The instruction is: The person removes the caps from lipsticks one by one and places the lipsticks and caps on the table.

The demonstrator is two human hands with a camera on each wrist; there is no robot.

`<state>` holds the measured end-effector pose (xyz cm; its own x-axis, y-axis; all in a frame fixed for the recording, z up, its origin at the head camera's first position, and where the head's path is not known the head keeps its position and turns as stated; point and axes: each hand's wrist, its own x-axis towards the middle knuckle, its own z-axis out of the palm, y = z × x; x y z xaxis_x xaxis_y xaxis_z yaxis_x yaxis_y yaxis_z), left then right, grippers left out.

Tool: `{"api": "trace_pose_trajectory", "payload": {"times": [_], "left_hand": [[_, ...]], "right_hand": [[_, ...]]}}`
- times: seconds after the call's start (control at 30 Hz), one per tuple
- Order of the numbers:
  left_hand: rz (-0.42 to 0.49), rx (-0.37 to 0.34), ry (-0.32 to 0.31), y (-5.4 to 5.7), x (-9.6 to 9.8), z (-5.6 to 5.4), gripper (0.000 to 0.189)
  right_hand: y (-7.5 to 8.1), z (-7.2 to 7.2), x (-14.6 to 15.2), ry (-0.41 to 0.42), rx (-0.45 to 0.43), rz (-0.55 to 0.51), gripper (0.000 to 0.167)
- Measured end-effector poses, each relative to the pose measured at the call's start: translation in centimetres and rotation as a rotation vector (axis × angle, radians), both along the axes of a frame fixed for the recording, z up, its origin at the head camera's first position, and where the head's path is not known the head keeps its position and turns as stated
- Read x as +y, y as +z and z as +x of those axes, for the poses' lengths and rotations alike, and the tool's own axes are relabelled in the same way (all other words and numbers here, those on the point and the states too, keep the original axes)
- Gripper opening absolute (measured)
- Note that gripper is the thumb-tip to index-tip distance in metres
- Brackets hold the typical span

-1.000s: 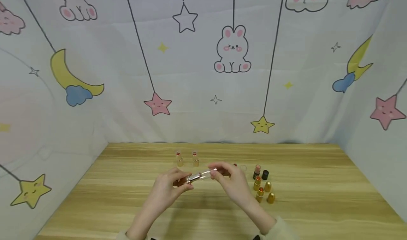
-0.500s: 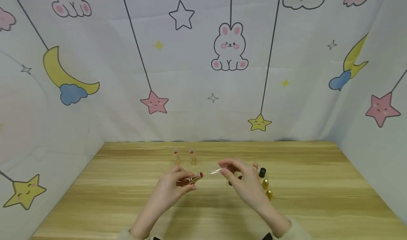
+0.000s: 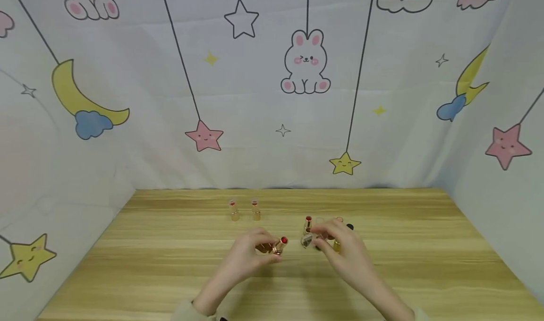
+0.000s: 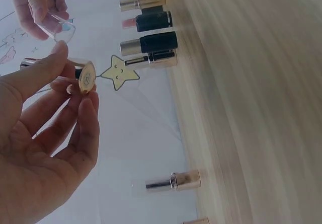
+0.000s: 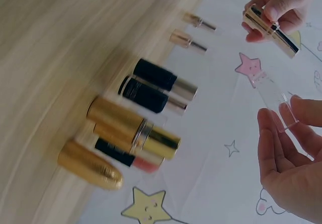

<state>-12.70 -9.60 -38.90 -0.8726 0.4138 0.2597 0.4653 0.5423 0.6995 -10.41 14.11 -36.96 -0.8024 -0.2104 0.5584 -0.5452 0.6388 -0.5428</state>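
My left hand (image 3: 248, 252) pinches an uncapped lipstick (image 3: 279, 246) with a gold case and a red tip, held above the table. In the left wrist view its round gold base faces the camera between thumb and fingers. Off to the right, my right hand (image 3: 346, 245) holds a clear cap (image 5: 272, 95) between thumb and fingers, apart from the lipstick. Beneath and behind the right hand stand several lipsticks, partly hidden by it in the head view. Among them are a red-tipped one (image 3: 308, 222) and dark-cased ones (image 5: 156, 78).
Two lipsticks with clear caps (image 3: 234, 211) (image 3: 255, 211) stand upright toward the back of the wooden table (image 3: 127, 264). A gold lipstick (image 5: 116, 117) and a rounded gold cap (image 5: 90, 166) stand in the right group. A patterned white cloth (image 3: 250, 160) hangs behind the table.
The clear cap has come off the lipstick in my left hand. My hands have drawn apart, and both have shifted to the right. The right hand has carried the cap along.
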Motion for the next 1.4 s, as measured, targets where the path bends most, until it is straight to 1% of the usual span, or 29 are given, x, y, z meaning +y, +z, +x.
{"api": "trace_pose_trajectory", "payload": {"times": [0.13, 0.2, 0.37, 0.5, 0.63, 0.73, 0.83, 0.9, 1.0, 1.07, 1.17, 1.27, 1.4], "left_hand": [[0.004, -0.029, -0.028, -0.3, 1.1, -0.5, 0.016], [-0.001, -0.041, -0.030, -0.4, 1.7, -0.8, 0.012], [-0.042, -0.064, -0.035, -0.7, 2.7, -1.6, 0.014], [-0.099, -0.081, -0.054, -0.8, 3.5, -2.1, 0.015], [-0.135, -0.110, -0.083, -0.9, 4.4, -2.4, 0.015], [-0.162, -0.124, -0.112, -1.1, 5.0, -2.4, 0.015], [-0.215, -0.108, -0.115, -1.4, 5.6, -2.5, 0.015], [-0.252, -0.096, -0.103, -1.6, 6.0, -2.5, 0.016], [-0.277, -0.103, -0.089, -1.7, 6.4, -2.5, 0.017], [-0.292, -0.095, -0.090, -1.8, 6.6, -2.7, 0.018], [-0.308, -0.071, -0.098, -1.9, 6.9, -2.9, 0.019], [-0.333, -0.039, -0.104, -2.1, 7.0, -3.0, 0.020], [-0.351, -0.035, -0.100, -2.3, 7.2, -3.1, 0.020]], "right_hand": [[-0.3, 0.0, 0.5, -0.001, 0.081, 0.092, 0.029], [-0.4, -0.1, 0.8, 0.009, 0.099, 0.125, 0.029], [-0.7, -0.1, 1.2, 0.012, 0.124, 0.243, 0.028], [-1.1, -0.2, 1.2, -0.003, 0.181, 0.352, 0.027], [-1.7, -0.3, 1.1, 0.005, 0.227, 0.403, 0.027], [-2.2, -0.4, 1.1, 0.008, 0.215, 0.421, 0.027], [-2.7, -0.3, 1.0, -0.005, 0.183, 0.450, 0.025], [-2.9, -0.4, 1.0, -0.016, 0.182, 0.476, 0.024], [-3.2, -0.4, 0.9, -0.018, 0.214, 0.520, 0.023], [-3.4, -0.4, 0.9, -0.022, 0.246, 0.562, 0.022], [-3.6, -0.5, 1.0, -0.015, 0.266, 0.629, 0.023], [-3.8, -0.6, 1.1, 0.008, 0.250, 0.678, 0.028], [-3.9, -0.8, 1.1, 0.039, 0.220, 0.726, 0.034]]}}
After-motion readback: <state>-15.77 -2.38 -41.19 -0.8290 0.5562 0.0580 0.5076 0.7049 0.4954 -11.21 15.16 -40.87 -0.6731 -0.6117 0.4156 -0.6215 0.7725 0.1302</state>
